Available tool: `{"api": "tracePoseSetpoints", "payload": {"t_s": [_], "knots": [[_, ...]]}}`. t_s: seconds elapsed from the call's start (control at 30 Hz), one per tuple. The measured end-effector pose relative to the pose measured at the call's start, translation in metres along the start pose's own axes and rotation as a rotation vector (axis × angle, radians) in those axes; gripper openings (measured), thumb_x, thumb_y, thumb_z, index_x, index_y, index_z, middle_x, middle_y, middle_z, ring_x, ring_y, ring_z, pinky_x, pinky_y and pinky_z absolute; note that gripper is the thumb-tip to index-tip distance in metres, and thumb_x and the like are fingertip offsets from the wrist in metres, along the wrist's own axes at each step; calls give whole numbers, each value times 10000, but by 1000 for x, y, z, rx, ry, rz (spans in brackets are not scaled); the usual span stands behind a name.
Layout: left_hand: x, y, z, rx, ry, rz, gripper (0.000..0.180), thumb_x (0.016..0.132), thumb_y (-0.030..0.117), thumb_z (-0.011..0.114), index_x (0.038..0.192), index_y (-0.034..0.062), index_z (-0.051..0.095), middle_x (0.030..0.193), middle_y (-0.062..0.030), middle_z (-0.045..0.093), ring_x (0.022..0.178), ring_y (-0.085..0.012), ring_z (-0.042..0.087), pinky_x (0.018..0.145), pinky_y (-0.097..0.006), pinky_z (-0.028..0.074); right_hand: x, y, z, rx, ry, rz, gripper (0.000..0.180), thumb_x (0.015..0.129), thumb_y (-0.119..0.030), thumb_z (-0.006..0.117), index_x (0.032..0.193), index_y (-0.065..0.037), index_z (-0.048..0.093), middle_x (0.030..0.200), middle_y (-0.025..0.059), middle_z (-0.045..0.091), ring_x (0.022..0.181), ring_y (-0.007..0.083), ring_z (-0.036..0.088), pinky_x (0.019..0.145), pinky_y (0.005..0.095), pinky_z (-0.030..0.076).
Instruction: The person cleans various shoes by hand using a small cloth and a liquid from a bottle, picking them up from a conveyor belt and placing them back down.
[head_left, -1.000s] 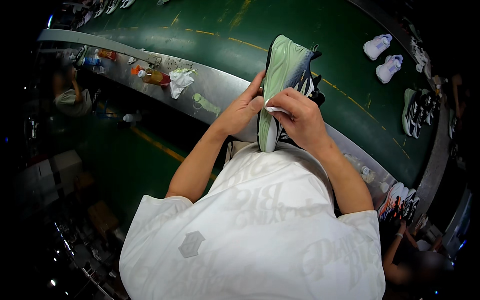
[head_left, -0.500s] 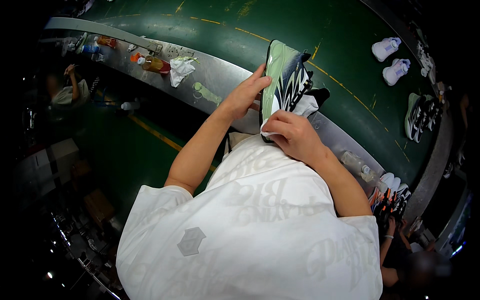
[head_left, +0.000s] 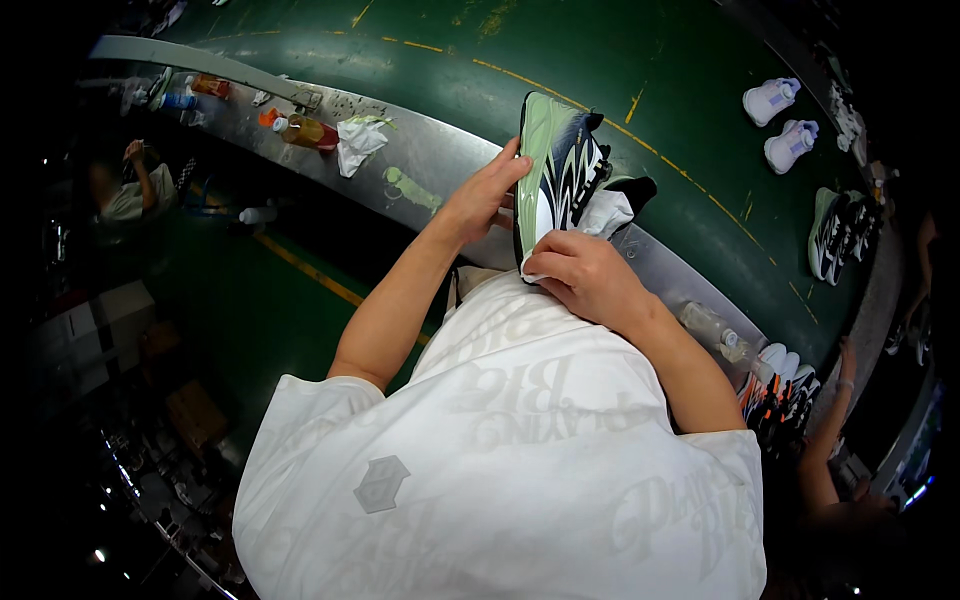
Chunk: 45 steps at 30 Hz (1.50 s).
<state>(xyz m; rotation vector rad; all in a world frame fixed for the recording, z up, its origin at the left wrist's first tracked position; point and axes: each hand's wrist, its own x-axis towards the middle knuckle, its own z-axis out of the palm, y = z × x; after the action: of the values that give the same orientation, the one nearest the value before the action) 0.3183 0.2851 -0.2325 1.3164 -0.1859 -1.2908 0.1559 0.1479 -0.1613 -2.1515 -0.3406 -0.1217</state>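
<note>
- The person is holding one green, black and white shoe (head_left: pixel 556 170) up on its end, over the edge of the metal bench (head_left: pixel 440 160).
- The left hand (head_left: pixel 482 198) is lying flat and open against the sole, steadying it.
- The right hand (head_left: pixel 585 275) is curling closed around a white cloth (head_left: pixel 607 212), pressing it on the shoe's side.
- The wiping looks only partly done; I cannot tell how much is clean.
- Two white shoes (head_left: pixel 782 122) are sitting far off on the green belt (head_left: pixel 660 60).
- One more green shoe (head_left: pixel 832 235) is lying near the belt's edge.
- One orange bottle (head_left: pixel 305 131) and one crumpled rag (head_left: pixel 357 143) are lying on the bench.
</note>
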Motion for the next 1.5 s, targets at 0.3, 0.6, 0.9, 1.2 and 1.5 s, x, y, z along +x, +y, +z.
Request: {"api": "tracePoseSetpoints", "payload": {"t_s": [0.3,0.6,0.9,1.2,1.5], "knots": [[0,0,-3,-99,-39,-16,762,1022,409,503,1630,134,133,1520,-39,443,1290,-153,512,1016,-330,473,4,2,2,-41,117,30,231,717,23,754,906,-60,650,887,68,628,789,287,643,686,398,530],[1,-5,1,-198,-133,168,619,1055,325,428,1590,70,249,1574,-87,378,1429,-217,389,1187,-367,306,2,18,16,-31,171,-58,248,717,17,719,939,-68,649,922,93,622,843,313,641,718,404,532],[16,-18,-1,-299,-103,65,590,1062,322,418,1585,88,275,1496,-86,487,1324,-213,518,1100,-367,425,-4,8,4,-118,-99,-95,84,734,-82,697,746,-17,646,802,145,608,778,364,667,666,472,536],[41,-48,-33,-520,59,216,413,999,281,464,1264,2,616,1219,-124,692,1063,-258,683,972,-408,531,-44,24,-19,63,375,185,179,801,-17,716,967,-53,659,946,90,634,878,304,647,751,394,526],[70,-153,-104,-484,71,-122,405,897,206,464,1128,-41,686,1149,-147,715,1033,-297,683,967,-424,533,-132,90,-33,-152,474,693,155,852,-147,694,964,-40,685,923,131,661,869,331,652,752,417,512]]}}
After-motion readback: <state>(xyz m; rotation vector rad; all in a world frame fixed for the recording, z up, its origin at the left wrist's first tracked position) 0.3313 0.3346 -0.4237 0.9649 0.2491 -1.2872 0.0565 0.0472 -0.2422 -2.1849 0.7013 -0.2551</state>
